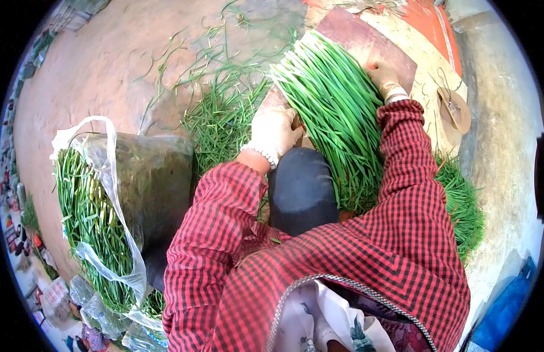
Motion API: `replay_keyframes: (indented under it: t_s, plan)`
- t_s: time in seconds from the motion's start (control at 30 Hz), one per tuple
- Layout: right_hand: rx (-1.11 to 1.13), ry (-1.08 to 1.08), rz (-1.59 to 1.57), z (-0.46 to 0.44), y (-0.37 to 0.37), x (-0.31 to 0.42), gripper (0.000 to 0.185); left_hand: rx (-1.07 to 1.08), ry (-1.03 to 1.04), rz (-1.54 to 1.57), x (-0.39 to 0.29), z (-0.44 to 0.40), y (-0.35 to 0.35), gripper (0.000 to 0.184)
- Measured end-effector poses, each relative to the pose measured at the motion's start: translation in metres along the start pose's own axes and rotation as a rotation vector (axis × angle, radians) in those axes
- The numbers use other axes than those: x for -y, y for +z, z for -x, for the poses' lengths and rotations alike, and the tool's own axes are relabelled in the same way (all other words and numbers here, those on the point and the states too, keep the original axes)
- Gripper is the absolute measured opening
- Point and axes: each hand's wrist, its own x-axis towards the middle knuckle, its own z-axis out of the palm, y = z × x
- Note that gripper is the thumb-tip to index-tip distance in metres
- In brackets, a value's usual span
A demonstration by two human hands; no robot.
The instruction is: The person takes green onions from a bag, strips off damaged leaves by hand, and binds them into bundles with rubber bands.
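A large bundle of green chives [333,111] lies across a reddish-brown board [395,47], its pale cut ends toward the upper left. My left hand [276,132], in a light glove, has its fingers curled at the bundle's left edge, by a small red bit that may be a tie. On the far right edge, my gloved right hand [384,79] presses its bent fingers against the stalks. The bundle lies between both hands, its leaf tips reaching down beside my dark-clothed knee [304,182]. The undersides of my fingers are hidden.
Loose chive scraps [225,123] litter the floor on the left. An open plastic bag [152,182] filled with chives stands at my left side. Another chive bundle [462,205] lies beyond my right arm. A roll of twine [454,110] rests at the right.
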Motion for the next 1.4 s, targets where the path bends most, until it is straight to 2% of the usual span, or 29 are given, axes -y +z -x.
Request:
replay_keyframes:
  t_s: [0.17, 0.23, 0.27, 0.3, 0.37, 0.4, 0.43, 0.5, 0.57, 0.6, 0.63, 0.7, 0.77, 0.83, 0.87, 0.9, 0.93, 1.0, 1.03, 1.1, 1.17, 1.23, 1.27, 1.3, 1.37, 1.4]
  plan:
    - [-0.01, 0.0, -0.083, 0.009, 0.002, 0.007, 0.033, -0.077, 0.015, 0.098, 0.001, 0.0, 0.005, 0.024]
    - [-0.159, -0.08, -0.339, 0.013, 0.012, 0.009, 0.028, -0.053, 0.041, 0.099, -0.001, -0.001, 0.001, 0.021]
    - [-0.113, -0.112, -0.499, 0.007, 0.02, 0.004, 0.02, -0.075, 0.076, 0.087, 0.0, 0.0, 0.006, 0.02]
    - [-0.106, -0.117, -0.504, 0.007, 0.019, 0.006, 0.02, -0.043, 0.082, 0.081, 0.0, -0.002, 0.007, 0.021]
    - [0.008, -0.049, -0.87, 0.008, 0.011, 0.009, 0.019, -0.007, 0.078, -0.004, 0.001, -0.003, 0.008, 0.022]
    - [0.104, -0.035, -0.905, 0.005, 0.003, 0.01, 0.022, -0.008, 0.074, -0.006, 0.004, -0.001, 0.008, 0.022]
    - [0.107, -0.038, -0.906, 0.006, -0.007, 0.016, 0.022, -0.044, 0.078, 0.031, 0.006, 0.0, 0.008, 0.022]
    - [0.315, 0.101, -0.974, 0.008, -0.023, 0.027, 0.018, -0.078, 0.08, 0.067, 0.007, 0.008, 0.004, 0.023]
    - [0.349, 0.105, -1.0, 0.008, -0.029, 0.037, 0.019, -0.14, -0.089, 0.137, 0.008, 0.025, -0.006, 0.026]
    - [0.331, 0.054, -0.947, 0.01, -0.032, 0.045, 0.02, -0.204, -0.099, 0.085, 0.021, 0.034, 0.002, 0.027]
    - [0.315, 0.007, -0.891, 0.013, -0.032, 0.049, 0.021, -0.225, -0.147, 0.196, 0.028, 0.044, 0.003, 0.022]
    - [0.388, -0.042, -0.89, 0.008, -0.019, 0.051, 0.023, -0.174, -0.274, 0.312, 0.037, 0.059, 0.006, 0.014]
    - [0.278, -0.033, -0.713, 0.006, -0.008, 0.056, 0.025, -0.12, -0.351, 0.43, 0.042, 0.067, 0.01, 0.008]
    - [0.281, -0.061, -0.721, 0.007, -0.003, 0.058, 0.025, -0.112, -0.323, 1.271, 0.042, 0.068, 0.012, 0.009]
    - [0.183, -0.202, -0.604, 0.005, 0.002, 0.056, 0.026, -0.002, -0.314, 1.35, 0.047, 0.067, 0.01, 0.018]
    - [0.083, -0.336, -0.483, 0.007, 0.001, 0.059, 0.026, -0.002, -0.313, 1.347, 0.043, 0.064, 0.006, 0.018]
    - [0.08, -0.335, -0.485, 0.008, -0.003, 0.059, 0.026, 0.029, -0.294, 1.417, 0.036, 0.06, 0.004, 0.023]
    - [0.272, -0.255, -0.525, 0.006, -0.019, 0.064, 0.024, 0.097, -0.265, 1.546, 0.035, 0.055, 0.005, 0.031]
    - [0.27, -0.252, -0.521, 0.002, -0.028, 0.065, 0.024, 0.101, -0.262, 1.551, 0.034, 0.051, 0.008, 0.031]
    - [0.563, -0.055, -0.602, -0.008, -0.044, 0.073, 0.02, 0.097, -0.178, 1.519, 0.03, 0.043, 0.011, 0.027]
    - [0.59, -0.003, -0.597, -0.009, -0.051, 0.084, 0.017, 0.063, -0.129, 1.534, 0.023, 0.04, 0.01, 0.023]
    - [0.592, -0.051, -0.357, -0.009, -0.057, 0.1, 0.016, 0.071, -0.186, 1.65, 0.018, 0.035, 0.011, 0.021]
    - [0.495, -0.24, -0.164, -0.004, -0.054, 0.107, 0.017, 0.059, -0.17, 1.603, 0.014, 0.033, 0.01, 0.019]
    - [0.493, -0.244, -0.165, 0.003, -0.049, 0.112, 0.017, 0.055, -0.168, 1.601, 0.013, 0.031, 0.01, 0.019]
    - [0.132, -0.513, 0.285, 0.025, -0.034, 0.123, 0.021, 0.105, -0.066, 1.379, 0.013, 0.027, 0.009, 0.017]
    - [0.208, -0.412, 0.287, 0.045, -0.035, 0.137, 0.023, 0.099, -0.059, 1.354, 0.011, 0.024, 0.009, 0.015]
